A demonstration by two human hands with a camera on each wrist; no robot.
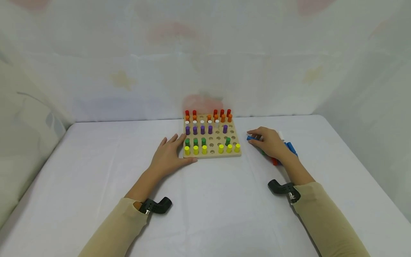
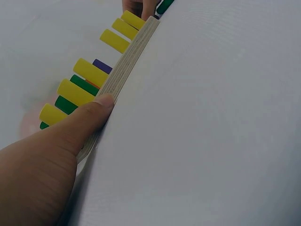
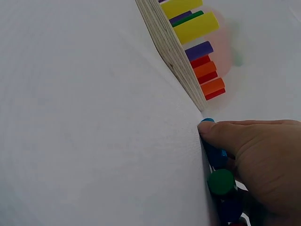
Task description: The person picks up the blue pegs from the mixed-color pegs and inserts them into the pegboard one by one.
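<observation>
White cloth covers the counter (image 1: 96, 160) and hangs as a backdrop behind it. I have my left hand (image 1: 170, 155) laid flat at the near left corner of the wooden peg board (image 1: 211, 154), fingers straight and thumb pressed to its near edge, which I judge braces the board against sliding. My right hand (image 1: 269, 142) lies just right of the board on a loose heap of pegs (image 1: 290, 147), fingertips curled to pinch a blue peg (image 1: 249, 137) at its left end. Rows of red, orange, white, purple, green and yellow pegs stand upright in the board, with several holes open
</observation>
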